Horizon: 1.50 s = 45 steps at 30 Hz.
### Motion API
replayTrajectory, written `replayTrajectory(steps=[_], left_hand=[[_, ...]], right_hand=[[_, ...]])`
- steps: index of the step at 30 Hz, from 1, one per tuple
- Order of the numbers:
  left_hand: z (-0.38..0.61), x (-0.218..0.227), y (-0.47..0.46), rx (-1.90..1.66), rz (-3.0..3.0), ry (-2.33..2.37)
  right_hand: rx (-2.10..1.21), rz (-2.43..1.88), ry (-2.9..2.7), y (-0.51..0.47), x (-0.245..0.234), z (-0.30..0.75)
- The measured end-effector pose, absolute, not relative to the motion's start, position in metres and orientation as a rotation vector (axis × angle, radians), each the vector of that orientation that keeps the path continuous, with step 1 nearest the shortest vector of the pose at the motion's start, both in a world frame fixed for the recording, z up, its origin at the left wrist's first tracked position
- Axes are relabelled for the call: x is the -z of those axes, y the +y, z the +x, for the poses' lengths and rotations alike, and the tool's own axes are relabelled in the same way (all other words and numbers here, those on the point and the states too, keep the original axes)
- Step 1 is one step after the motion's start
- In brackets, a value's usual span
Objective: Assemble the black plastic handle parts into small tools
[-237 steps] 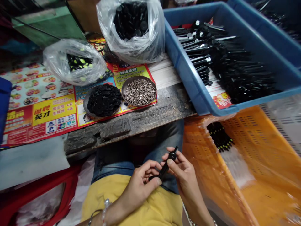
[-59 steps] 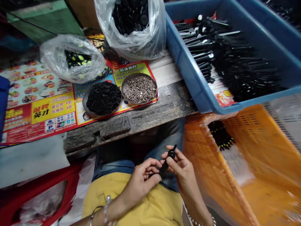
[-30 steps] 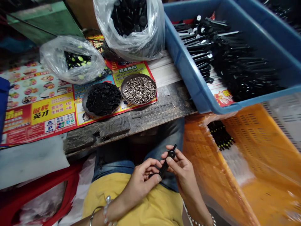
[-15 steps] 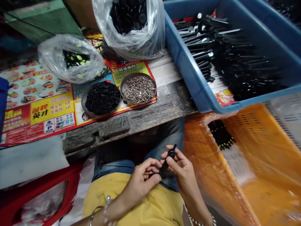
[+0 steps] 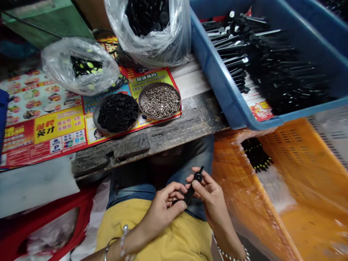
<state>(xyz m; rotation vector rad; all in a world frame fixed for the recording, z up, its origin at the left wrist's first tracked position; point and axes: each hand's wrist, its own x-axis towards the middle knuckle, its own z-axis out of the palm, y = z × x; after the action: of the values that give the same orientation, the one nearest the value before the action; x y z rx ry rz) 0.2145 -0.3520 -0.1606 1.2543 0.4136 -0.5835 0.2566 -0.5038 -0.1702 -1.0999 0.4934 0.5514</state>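
Note:
Above my lap, both hands hold one slim black plastic part [image 5: 189, 195] with a round disc near its upper end. My left hand [image 5: 170, 203] pinches its lower end between thumb and fingers. Around the disc end, my right hand [image 5: 208, 190] is closed, its thumb pressed just below the disc. On the bench ahead sit a dish of small silver rivet-like pins [image 5: 161, 101] and a dish of black discs [image 5: 118, 112]; neither hand touches them. What exact product the black part belongs to cannot be made out.
A blue bin [image 5: 225, 87] full of long black parts stands at the right. Below it, an orange crate [image 5: 304, 181] holds black pieces with yellow-green dots. Plastic bags of black discs [image 5: 152, 54] and yellow-green-dotted pieces [image 5: 78, 85] rest behind the dishes. The bench edge [image 5: 168, 141] lies before my knees.
Both hands keep the same grip on the black part, with hardly any movement. The view has shifted very slightly.

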Motion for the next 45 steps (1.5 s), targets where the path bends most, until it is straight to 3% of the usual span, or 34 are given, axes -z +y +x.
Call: replayTrajectory(steps=[45], left_hand=[[0.218,0.162,-0.353,0.615,1.194,0.463]], right_hand=[[-0.507,-1.11,0.557,-0.499,0.165,0.259]])
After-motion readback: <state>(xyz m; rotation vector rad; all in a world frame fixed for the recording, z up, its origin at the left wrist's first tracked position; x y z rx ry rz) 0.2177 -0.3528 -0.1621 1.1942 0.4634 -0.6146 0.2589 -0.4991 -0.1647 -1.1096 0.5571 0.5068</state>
